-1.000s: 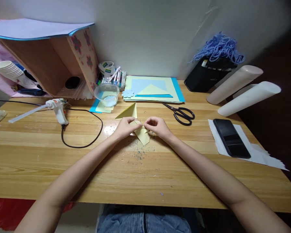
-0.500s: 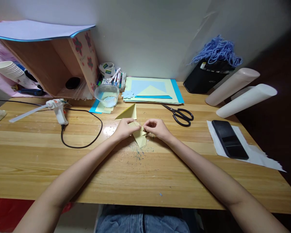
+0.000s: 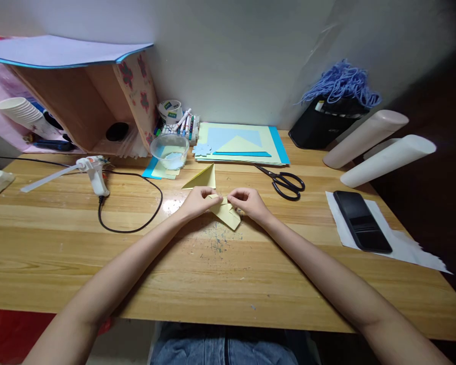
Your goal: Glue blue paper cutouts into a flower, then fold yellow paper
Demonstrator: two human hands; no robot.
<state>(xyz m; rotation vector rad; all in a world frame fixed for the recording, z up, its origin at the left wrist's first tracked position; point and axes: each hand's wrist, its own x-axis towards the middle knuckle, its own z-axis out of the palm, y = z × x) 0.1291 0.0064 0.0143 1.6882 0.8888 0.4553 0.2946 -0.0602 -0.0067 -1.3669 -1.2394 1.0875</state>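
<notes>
Head view: pinches the folded yellow paper (image 3: 227, 217) at its left end with the left hand (image 3: 195, 202), at its far right edge with the right hand (image 3: 249, 203), over the desk (image 3: 167, 274), near the paper triangle (image 3: 205, 179).

A wooden table (image 3: 197, 284) bears scissors (image 3: 275, 176); a glue gun (image 3: 96, 175) lies left.

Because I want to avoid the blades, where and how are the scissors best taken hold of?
Probably by the handle loops, coming from the near right: the scissors lie flat, loops toward that side, with the blades pointing away to the left.
</notes>
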